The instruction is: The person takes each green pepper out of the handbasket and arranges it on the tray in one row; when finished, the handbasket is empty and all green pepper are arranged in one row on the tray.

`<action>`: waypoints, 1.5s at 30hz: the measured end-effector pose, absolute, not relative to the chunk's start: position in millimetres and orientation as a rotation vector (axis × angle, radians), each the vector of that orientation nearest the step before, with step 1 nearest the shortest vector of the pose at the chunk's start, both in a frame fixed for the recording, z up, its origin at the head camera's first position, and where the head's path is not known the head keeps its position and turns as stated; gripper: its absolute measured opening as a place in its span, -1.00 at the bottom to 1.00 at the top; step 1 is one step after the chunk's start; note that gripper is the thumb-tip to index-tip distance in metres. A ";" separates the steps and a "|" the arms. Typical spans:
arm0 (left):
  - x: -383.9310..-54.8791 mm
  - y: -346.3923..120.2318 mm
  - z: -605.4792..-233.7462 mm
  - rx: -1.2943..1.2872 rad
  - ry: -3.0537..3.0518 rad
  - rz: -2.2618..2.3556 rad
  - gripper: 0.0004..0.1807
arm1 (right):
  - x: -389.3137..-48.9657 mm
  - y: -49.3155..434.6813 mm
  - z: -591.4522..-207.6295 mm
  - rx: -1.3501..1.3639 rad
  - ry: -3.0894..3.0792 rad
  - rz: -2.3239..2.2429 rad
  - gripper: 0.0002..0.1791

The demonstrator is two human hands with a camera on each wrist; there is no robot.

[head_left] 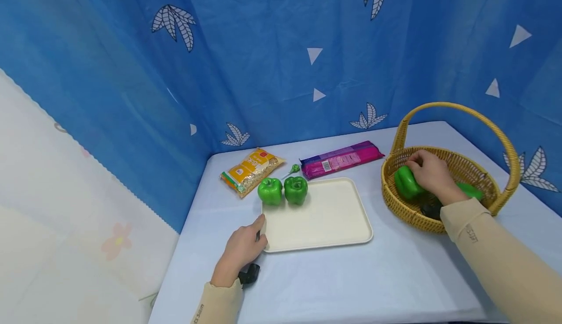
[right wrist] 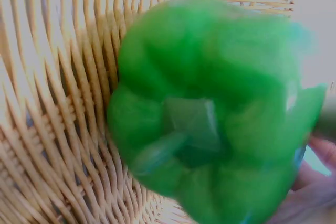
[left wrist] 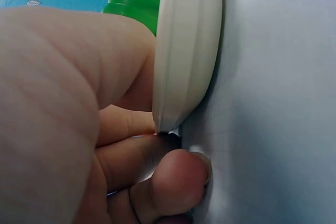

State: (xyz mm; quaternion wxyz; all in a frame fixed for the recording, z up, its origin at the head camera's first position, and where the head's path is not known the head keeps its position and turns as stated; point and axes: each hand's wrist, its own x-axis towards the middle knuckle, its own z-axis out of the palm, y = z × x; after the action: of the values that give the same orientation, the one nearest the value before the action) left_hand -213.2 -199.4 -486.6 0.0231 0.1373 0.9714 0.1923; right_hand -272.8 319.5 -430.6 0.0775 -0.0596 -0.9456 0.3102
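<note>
My right hand (head_left: 430, 170) is inside the wicker basket (head_left: 397, 212) at the right, holding a green bell pepper (head_left: 406, 182). Up close in the right wrist view, that bell pepper (right wrist: 210, 72) has its stem toward the camera, with fingers (right wrist: 315, 166) at its lower right. At the left edge of a cream tray (head_left: 325, 221), my left hand (head_left: 243, 243) grips the rim. Its thumb reaches over the tray wall (left wrist: 186, 51) in the left wrist view, other fingers (left wrist: 178, 177) curled outside. Two green bell peppers (head_left: 270, 191) (head_left: 296, 190) sit at the tray's far left corner.
Another green item (head_left: 471, 191) lies in the basket, partly hidden by the right forearm. Behind the tray lie a yellow bag of grains (head_left: 252, 170), a small green floret-like piece (head_left: 294, 169) and a long pink-purple packet (head_left: 342, 159). The basket's tall handle (head_left: 483, 118) arches upward.
</note>
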 end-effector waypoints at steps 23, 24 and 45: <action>-211.4 -199.6 -487.0 0.438 3.006 0.615 -0.31 | -272.8 315.5 -426.6 0.046 -3.010 0.840 -0.48; -211.4 -199.6 -487.1 0.439 3.007 0.614 -0.31 | -273.1 316.1 -426.7 0.040 -2.998 0.841 -0.48; -212.1 -200.0 -487.3 0.445 3.022 0.599 -0.32 | -266.6 316.3 -425.2 -0.299 -2.710 1.023 -0.47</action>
State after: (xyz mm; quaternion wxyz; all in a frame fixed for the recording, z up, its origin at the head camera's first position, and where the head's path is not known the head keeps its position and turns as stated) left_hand -212.1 -200.0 -487.3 0.0143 0.1428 0.9707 0.1925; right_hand -266.6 316.3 -425.2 0.1147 -0.1020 -0.9245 0.3490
